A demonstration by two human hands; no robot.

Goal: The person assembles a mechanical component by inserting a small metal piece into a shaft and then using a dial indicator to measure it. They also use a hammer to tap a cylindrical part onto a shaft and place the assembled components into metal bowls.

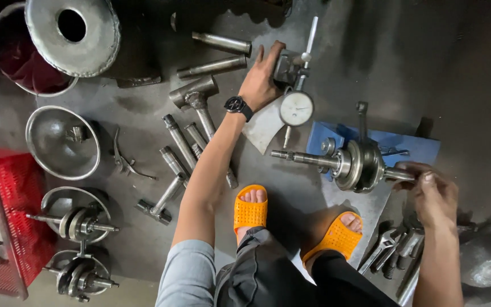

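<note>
Crankshaft assembly [354, 164] lying across a blue stand [413, 149] on the concrete floor [473, 79], shaft ends pointing left and right, connecting rod sticking upright. Right hand [432, 193] pinched shut around the right-hand shaft stub, fingers curled over it. Left hand [261, 79] stretched forward and laid on the dark base block of a dial gauge [296, 108], fingers partly closed over the block, gauge face hanging just above the crank's left shaft. Solid steel by the look, so probably heavy, rigid and likely oily; best held by both shaft ends or under the round webs, not by the rod, which looks free to swing and tip the balance. Gauge by contrast light and delicate, glass face and thin stem easily knocked; better moved by its base only. Close around: two feet in orange sandals [250, 209] planted just below the crank, a row of steel shafts and sleeves [184, 149] to the left beside the forearm, a hammer-like tool [195, 95] near the wrist. Wrenches [394, 245] piled under the right forearm, a round metal part at the lower right corner. Farther left, metal bowls [62, 142], two more crank assemblies [79, 223] sitting in dishes, a red plastic crate [12, 199] at the edge. Little free floor for setting the crank down; toes and loose shafts nearest to any slip.
</note>
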